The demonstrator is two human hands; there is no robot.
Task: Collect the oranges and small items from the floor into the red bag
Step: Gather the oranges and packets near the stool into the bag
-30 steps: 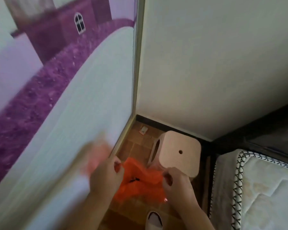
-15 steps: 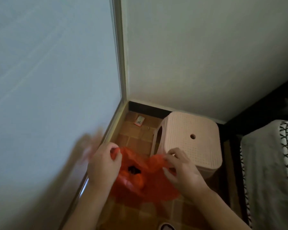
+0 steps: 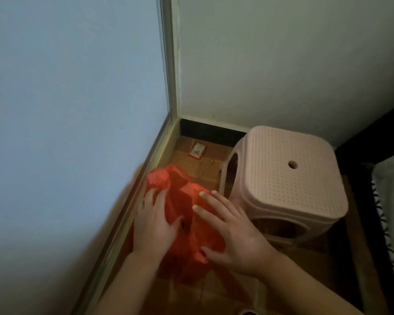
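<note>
Head view — red bag (image 3: 182, 214) slumped on the floor (image 3: 216, 171) in the corner, just beside the pink stool (image 3: 289, 178). Left hand (image 3: 154, 221) and right hand (image 3: 231, 228) both lie flat on the bag, fingers spread, gripping nothing. Small packet (image 3: 197, 151) lies straight beyond the bag, near the baseboard — left hand nearer. No oranges visible.

One head-worn camera is looking steeply down and forward into a room corner, sitting close above the left hand (image 3: 154, 220) and right hand (image 3: 231, 230); edges are perhaps slightly blurred.
</note>
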